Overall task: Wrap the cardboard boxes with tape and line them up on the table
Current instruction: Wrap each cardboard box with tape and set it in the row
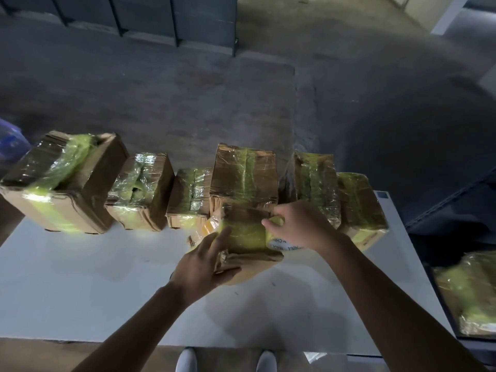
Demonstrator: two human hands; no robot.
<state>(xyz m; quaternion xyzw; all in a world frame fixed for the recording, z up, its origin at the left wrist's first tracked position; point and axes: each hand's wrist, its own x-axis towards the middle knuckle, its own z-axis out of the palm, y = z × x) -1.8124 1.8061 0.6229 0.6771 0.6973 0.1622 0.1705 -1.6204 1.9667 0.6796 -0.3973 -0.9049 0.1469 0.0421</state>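
Cardboard box in left hand; right hand on tape roll; boxes behind

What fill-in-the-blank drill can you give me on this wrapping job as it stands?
1. The row of taped boxes along the table far edge counts ___ boxes.
2. The largest box stands at the row's ___ end.
3. The left hand holds the unfinished box; the right hand grips the ___.
Missing words: six; left; tape roll.
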